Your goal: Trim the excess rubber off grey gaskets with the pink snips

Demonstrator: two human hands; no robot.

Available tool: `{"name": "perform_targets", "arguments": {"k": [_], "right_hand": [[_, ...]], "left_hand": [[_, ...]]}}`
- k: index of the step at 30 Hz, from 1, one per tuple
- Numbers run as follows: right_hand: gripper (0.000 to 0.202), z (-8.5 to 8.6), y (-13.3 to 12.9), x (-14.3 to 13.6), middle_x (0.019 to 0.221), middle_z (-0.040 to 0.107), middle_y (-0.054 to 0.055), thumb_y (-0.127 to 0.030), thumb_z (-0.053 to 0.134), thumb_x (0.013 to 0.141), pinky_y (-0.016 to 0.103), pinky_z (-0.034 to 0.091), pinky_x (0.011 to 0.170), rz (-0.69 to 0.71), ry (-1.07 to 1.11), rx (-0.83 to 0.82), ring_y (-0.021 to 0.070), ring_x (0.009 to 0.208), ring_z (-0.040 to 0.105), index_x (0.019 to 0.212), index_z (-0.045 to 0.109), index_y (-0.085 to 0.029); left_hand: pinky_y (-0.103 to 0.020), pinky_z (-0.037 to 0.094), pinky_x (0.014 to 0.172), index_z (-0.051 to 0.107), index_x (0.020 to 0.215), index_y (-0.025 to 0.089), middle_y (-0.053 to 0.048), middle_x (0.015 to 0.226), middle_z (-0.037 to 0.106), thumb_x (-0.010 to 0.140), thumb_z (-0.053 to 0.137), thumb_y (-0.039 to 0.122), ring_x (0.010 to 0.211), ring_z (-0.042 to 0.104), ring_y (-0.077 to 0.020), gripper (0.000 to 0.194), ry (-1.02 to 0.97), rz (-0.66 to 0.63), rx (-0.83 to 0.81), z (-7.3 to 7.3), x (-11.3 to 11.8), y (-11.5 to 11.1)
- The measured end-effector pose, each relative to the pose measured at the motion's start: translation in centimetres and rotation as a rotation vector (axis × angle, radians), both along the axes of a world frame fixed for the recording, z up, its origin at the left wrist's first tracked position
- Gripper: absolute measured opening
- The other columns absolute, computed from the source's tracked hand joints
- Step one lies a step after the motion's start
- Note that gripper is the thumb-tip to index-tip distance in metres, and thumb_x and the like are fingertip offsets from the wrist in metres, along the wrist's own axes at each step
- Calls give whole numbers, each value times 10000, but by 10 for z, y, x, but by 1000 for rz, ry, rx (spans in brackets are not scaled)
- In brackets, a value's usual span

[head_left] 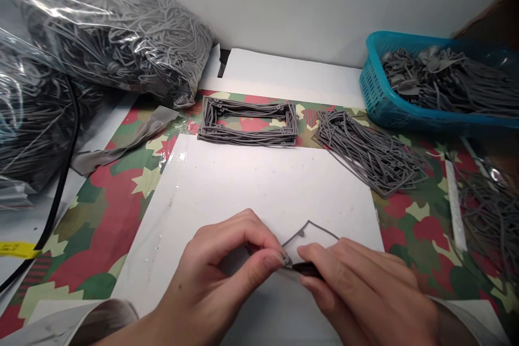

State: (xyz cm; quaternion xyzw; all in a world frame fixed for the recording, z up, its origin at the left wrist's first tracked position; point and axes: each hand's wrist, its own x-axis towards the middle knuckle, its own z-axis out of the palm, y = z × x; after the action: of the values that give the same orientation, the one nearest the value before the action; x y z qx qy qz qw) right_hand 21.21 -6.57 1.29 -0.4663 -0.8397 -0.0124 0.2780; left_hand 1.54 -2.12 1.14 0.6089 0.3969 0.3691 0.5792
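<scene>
My left hand point(239, 259) pinches a corner of a thin grey rubbery frame point(308, 223) between thumb and forefinger, low over the white sheet point(243, 184). Closed around a slim black tool point(306, 268), my right hand point(348, 281) is just to the right, with the tool's tip at the pinched corner. Part of the frame runs behind my right hand and is hidden. Beyond the hands, a neat rectangular stack of grey frames point(247, 139) lies at the sheet's far edge. To its right is a looser pile of the same frames point(365, 148).
Clear bags of grey strips point(133, 38) bulge at the left, beside a black cable point(68, 146) with a yellow tag point(18, 250). A blue basket point(375, 75) of grey parts stands at the back right. More grey strips point(492, 216) lie at the right edge.
</scene>
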Motion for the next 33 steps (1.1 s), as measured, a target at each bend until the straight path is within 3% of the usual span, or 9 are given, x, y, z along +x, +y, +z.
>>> {"name": "perform_targets", "arguments": {"k": [10,33], "right_hand": [[155,6,5,-7,638,652,4,-216,540,942,234,468,536,-1,103,-115,119,545,610,1017,659,-151],[151,6,6,-3,667,667,4,-199,582,925,264,451,544,34,67,-93,123,552,597,1056,620,-134]], "left_hand": [[-184,453,604,639,759,214,32,683,627,914,593,256,630,572,-89,167,10,-3,-11,0,-1,-2],[-183,441,606,604,753,213,49,680,592,893,578,148,637,551,-79,156,44,-13,75,1,1,0]]}}
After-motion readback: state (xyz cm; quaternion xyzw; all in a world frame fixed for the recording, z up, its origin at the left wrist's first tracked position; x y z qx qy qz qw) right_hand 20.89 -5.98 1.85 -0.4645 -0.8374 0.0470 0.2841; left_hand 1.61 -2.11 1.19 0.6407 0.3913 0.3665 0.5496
